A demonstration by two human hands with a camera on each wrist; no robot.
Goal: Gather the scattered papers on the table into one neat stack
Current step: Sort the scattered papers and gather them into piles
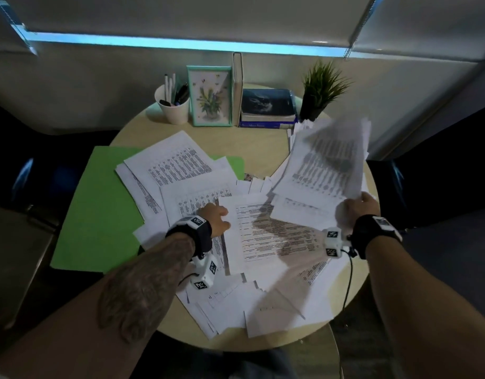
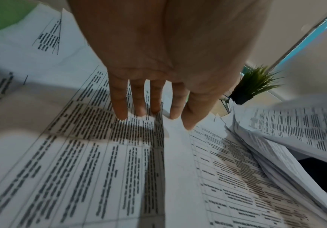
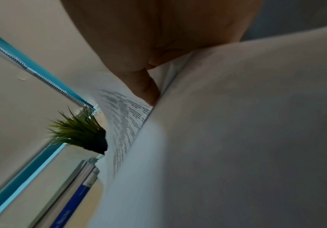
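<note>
Printed white papers (image 1: 197,170) lie scattered across the round wooden table (image 1: 260,149), overlapping each other. My right hand (image 1: 357,207) grips a sheaf of papers (image 1: 326,162) by its near corner and holds it lifted and tilted over the table's right side; in the right wrist view the sheaf (image 3: 236,138) fills the frame with my thumb on it. My left hand (image 1: 218,218) hovers with straight fingers over a sheet of printed tables (image 1: 259,233) in the middle. In the left wrist view the fingers (image 2: 119,104) point down at the papers (image 2: 100,169), holding nothing.
A green folder (image 1: 99,209) lies under the papers at the left and overhangs the table edge. At the back stand a white pen cup (image 1: 173,106), a framed flower picture (image 1: 209,97), an upright book, stacked books (image 1: 267,109) and a small potted plant (image 1: 322,88).
</note>
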